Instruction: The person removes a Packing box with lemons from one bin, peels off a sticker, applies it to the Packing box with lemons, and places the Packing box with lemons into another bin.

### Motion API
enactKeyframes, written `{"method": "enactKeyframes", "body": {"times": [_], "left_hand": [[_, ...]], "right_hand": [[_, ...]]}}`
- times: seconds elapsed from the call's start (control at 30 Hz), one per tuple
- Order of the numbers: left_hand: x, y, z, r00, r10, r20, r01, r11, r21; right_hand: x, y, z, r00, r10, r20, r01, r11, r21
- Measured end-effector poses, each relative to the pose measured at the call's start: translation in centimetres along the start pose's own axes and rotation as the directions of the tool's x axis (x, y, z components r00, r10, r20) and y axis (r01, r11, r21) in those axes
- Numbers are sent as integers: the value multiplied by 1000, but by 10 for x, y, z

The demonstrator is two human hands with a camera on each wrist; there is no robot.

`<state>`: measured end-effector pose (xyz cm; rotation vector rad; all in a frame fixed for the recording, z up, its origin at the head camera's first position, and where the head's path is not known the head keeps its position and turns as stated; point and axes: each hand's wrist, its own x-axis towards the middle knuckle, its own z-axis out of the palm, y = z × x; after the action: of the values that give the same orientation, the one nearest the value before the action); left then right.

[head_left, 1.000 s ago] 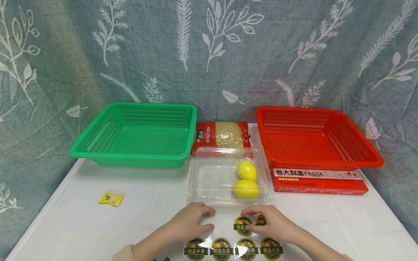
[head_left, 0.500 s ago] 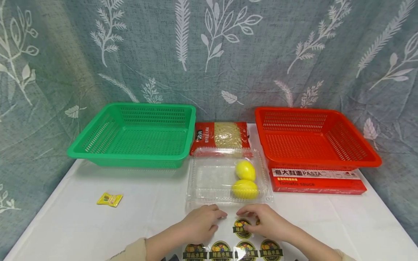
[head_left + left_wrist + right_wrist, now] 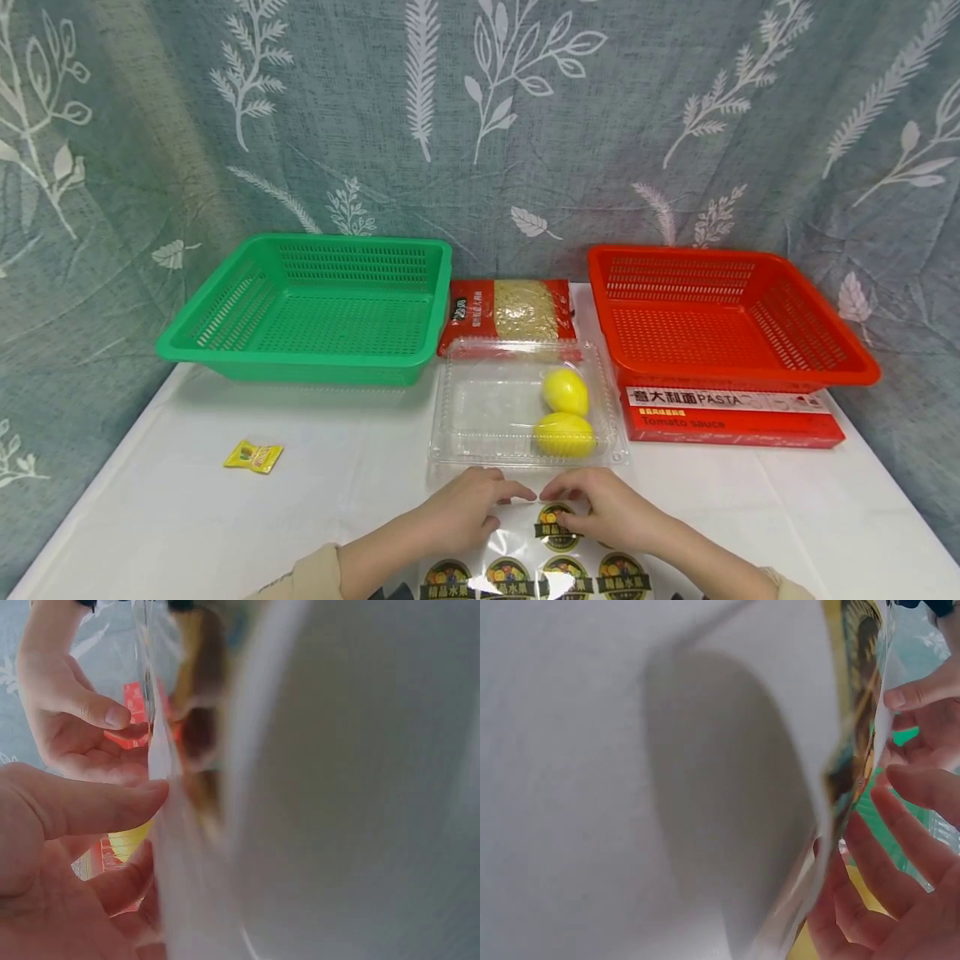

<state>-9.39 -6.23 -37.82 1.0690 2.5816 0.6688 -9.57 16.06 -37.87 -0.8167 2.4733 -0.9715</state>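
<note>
A glossy sheet of round fruit stickers (image 3: 508, 577) lies at the front of the table. My left hand (image 3: 459, 512) rests at its upper left, its index finger stretched toward the right hand's index fingertip at the sheet's top edge. In the left wrist view the left thumb (image 3: 142, 799) touches the sheet. The right hand (image 3: 611, 510) arches over the upper right, thumb beside a sticker (image 3: 557, 533). In the right wrist view its fingers (image 3: 866, 859) reach the sheet, the thumb standing apart from them. A clear plastic box (image 3: 491, 408) with two lemons (image 3: 565, 435) stands just beyond both hands.
Behind stand a green basket (image 3: 300, 373) and a red basket (image 3: 720, 371), with a pasta bag (image 3: 517, 312) between them. A red pasta box (image 3: 731, 423) is under the red basket's front. A yellow wrapped candy (image 3: 255, 457) lies at left. A patterned curtain (image 3: 345, 125) backs the table.
My left hand has moved right along the sheet until its index fingertip is close to the right one. The right hand has barely shifted, its thumb still at the same sticker.
</note>
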Motion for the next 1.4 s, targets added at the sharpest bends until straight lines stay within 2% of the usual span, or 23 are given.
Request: {"method": "enactKeyframes", "body": {"times": [0.27,0.5,0.63,0.8,0.97,1.07,1.4], "left_hand": [[-2,2,1,998,-47,34,51,990,-131],[0,1,1,997,-6,75,20,980,-198],[1,-1,1,994,-3,112,37,952,-305],[1,-1,0,989,-33,141,93,891,-444],[1,-2,-1,988,-22,154,105,824,-557],[1,-2,-1,986,-12,164,108,800,-590],[1,0,-3,982,-34,184,138,797,-588]], "right_hand": [[-1,1,0,1000,-10,-24,10,1000,-19],[-1,1,1,999,-12,-51,13,1000,16],[-1,1,1,998,-5,-60,8,999,48],[-2,0,1,998,-8,-68,12,998,65],[-2,-1,0,996,-9,-83,14,998,59],[-2,-2,1,995,-12,-103,16,999,40],[-2,-5,-1,991,-22,-133,20,1000,-19]]}}
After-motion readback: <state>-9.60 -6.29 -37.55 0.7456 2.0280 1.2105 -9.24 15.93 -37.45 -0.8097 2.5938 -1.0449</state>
